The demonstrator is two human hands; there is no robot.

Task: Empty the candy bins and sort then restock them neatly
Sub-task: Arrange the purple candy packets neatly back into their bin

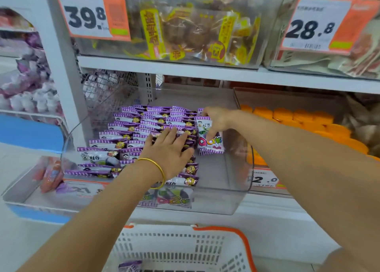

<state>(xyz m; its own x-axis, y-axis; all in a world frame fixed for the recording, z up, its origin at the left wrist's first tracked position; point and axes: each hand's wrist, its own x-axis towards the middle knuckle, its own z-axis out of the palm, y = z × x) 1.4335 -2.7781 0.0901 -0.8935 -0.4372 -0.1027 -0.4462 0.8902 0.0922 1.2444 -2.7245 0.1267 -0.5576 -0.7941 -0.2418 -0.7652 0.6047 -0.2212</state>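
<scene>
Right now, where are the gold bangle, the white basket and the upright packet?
gold bangle (157,164), head view, the band.
white basket (174,249), head view, slotted wall.
upright packet (203,125), head view, printed front.

You have a clear candy bin (232,181) on the shelf, with purple-and-white packets (131,127) lying overlapped in tidy rows across its left and middle and one upright packet (207,146) face-out just right of them.
</scene>
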